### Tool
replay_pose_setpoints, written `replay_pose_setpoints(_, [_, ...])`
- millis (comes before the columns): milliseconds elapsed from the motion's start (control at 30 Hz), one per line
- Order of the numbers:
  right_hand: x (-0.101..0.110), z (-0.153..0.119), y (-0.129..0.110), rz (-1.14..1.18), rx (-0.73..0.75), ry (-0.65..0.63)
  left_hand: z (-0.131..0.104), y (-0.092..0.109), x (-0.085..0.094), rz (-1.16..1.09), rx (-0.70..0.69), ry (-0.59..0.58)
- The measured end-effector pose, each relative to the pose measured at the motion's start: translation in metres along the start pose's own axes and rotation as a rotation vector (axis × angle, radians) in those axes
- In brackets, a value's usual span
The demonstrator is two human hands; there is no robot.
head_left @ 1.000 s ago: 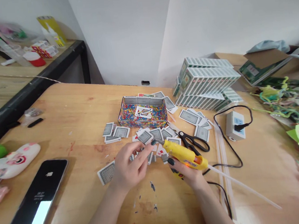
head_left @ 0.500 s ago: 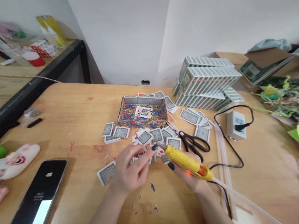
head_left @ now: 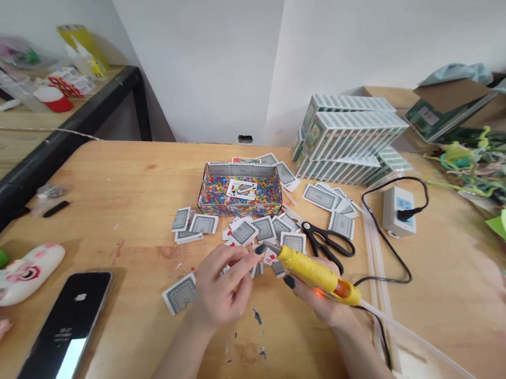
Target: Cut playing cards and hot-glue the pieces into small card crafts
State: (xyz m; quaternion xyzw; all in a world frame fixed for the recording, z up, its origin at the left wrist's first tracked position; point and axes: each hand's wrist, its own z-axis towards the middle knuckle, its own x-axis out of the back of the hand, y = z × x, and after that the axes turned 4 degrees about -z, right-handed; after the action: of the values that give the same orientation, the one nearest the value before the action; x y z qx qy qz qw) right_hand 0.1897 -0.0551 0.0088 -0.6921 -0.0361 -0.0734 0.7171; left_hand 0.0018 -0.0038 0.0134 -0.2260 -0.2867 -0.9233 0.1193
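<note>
Over the tabletop, yellow glue gun with long translucent stick out the rear, right hand grip clamped round it, left hand fingers bent by the metal nozzle, can't tell if holding anything.

Left lane: bare tabletop from box to phone, wide from where I stand
Between forearms: open wood, blocked ahead by left hand and glue gun, nearly meeting
Box front: loose cards, low, room above
Right: scissors, then looping black cord and socket block
Back right: stacked cartons, tall
</note>
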Motion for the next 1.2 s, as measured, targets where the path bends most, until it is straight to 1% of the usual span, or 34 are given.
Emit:
replay_pose_setpoints(100, [-0.001, 0.0, -0.003, -0.013, -0.004, -0.053, -0.002, -0.001, -0.001, 0.024, 0.028, -0.014])
replay_pose_setpoints(300, [-0.003, -0.001, 0.002, 0.141, -0.135, -0.046, -0.005, -0.005, -0.002, 0.09, 0.017, 0.003])
replay_pose_setpoints(433, [-0.007, 0.002, -0.001, 0.332, -0.236, 0.02, -0.003, -0.002, -0.001, 0.106, 0.041, 0.017])
replay_pose_setpoints(500, [-0.009, 0.004, -0.003, 0.424, -0.26, 0.042, -0.002, 0.0, -0.001, 0.066, 0.124, 0.03])
replay_pose_setpoints(600, [-0.011, 0.007, -0.005, 0.495, -0.333, 0.001, 0.001, 0.002, -0.001, -0.031, 0.326, 0.065])
replay_pose_setpoints(633, [-0.012, 0.008, -0.005, 0.506, -0.362, -0.012, 0.001, 0.002, -0.002, -0.041, 0.362, 0.082])
replay_pose_setpoints(667, [-0.013, 0.008, -0.005, 0.514, -0.385, -0.022, 0.001, 0.001, -0.002, -0.03, 0.366, 0.098])
replay_pose_setpoints(767, [-0.015, 0.008, -0.006, 0.522, -0.4, -0.036, 0.0, -0.002, -0.002, 0.07, 0.246, 0.102])
replay_pose_setpoints(833, [-0.016, 0.008, -0.006, 0.51, -0.39, -0.03, -0.002, -0.005, -0.002, 0.141, 0.166, 0.061])
replay_pose_setpoints(900, [-0.016, 0.008, -0.006, 0.495, -0.383, -0.02, -0.003, -0.007, -0.001, 0.209, 0.121, 0.015])
replay_pose_setpoints(967, [-0.015, 0.008, -0.005, 0.491, -0.386, -0.011, -0.004, -0.009, 0.0, 0.281, 0.12, -0.005])
replay_pose_setpoints(1100, [-0.014, 0.008, -0.004, 0.494, -0.393, -0.008, -0.004, -0.01, 0.002, 0.355, 0.169, 0.039])
replay_pose_setpoints(1200, [-0.015, 0.008, -0.003, 0.494, -0.389, -0.014, -0.004, -0.01, 0.002, 0.351, 0.087, -0.024])
